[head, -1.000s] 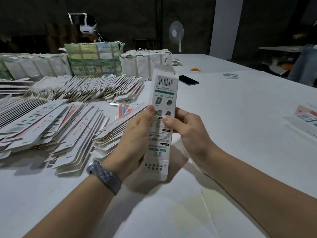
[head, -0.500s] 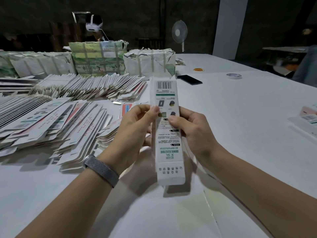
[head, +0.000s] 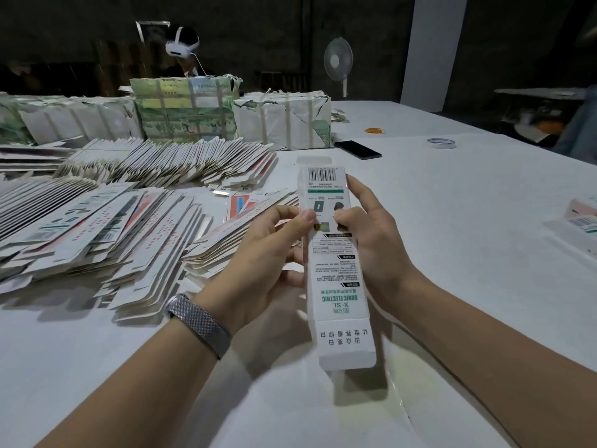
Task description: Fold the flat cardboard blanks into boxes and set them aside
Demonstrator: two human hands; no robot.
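A long white carton [head: 337, 286] with a barcode and green print is held above the white table [head: 452, 253], its printed face toward me. My left hand [head: 258, 263] grips its left edge, thumb on the front face. My right hand [head: 371, 244] grips the right edge, thumb on the face and index finger stretched along the upper side. The bottom flap hangs straight down; the top flap stands up. Fanned piles of flat blanks [head: 113, 227] lie on the table to the left.
Strapped bundles of blanks [head: 281, 121] stand at the back. A black phone [head: 358, 149], a tape roll [head: 441, 143] and an orange ring [head: 374, 130] lie far right of them. Folded boxes [head: 581, 221] sit at the right edge. A person wearing a headset [head: 181, 46] is behind the bundles.
The carton has swung from a slight tilt to nearly upright and come closer to me. Both thumbs have moved nearer together on its face.
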